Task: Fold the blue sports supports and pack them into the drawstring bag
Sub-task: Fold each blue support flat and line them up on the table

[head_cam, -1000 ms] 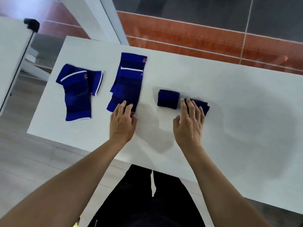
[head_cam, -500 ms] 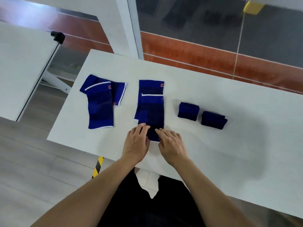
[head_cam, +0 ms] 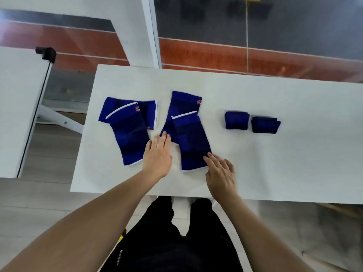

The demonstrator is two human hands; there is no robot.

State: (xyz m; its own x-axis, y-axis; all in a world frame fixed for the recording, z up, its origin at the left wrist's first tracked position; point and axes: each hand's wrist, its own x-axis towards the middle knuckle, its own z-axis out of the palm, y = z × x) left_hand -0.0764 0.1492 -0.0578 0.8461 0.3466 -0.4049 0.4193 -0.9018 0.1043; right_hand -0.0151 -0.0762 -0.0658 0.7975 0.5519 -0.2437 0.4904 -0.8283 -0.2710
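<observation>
On the white table (head_cam: 255, 154), a stack of two long blue supports (head_cam: 188, 132) lies in the middle, the upper one slanted over the lower. My left hand (head_cam: 157, 156) rests flat beside it, fingertips touching the lower support's near left corner. My right hand (head_cam: 221, 171) has its fingertips on the upper support's near right corner. Another pair of blue supports (head_cam: 127, 130) lies unfolded to the left. Two small folded blue supports (head_cam: 236, 120) (head_cam: 265, 124) sit side by side to the right. No drawstring bag is in view.
A second white table (head_cam: 15, 107) stands to the left across a gap, with a black clamp (head_cam: 46, 54) on its corner. A white post (head_cam: 137, 30) rises behind the table. My dark-trousered legs are at the near edge.
My right hand left the small folded supports and came to the middle stack. Both hands then spread apart to its near corners, and the upper support now lies slanted.
</observation>
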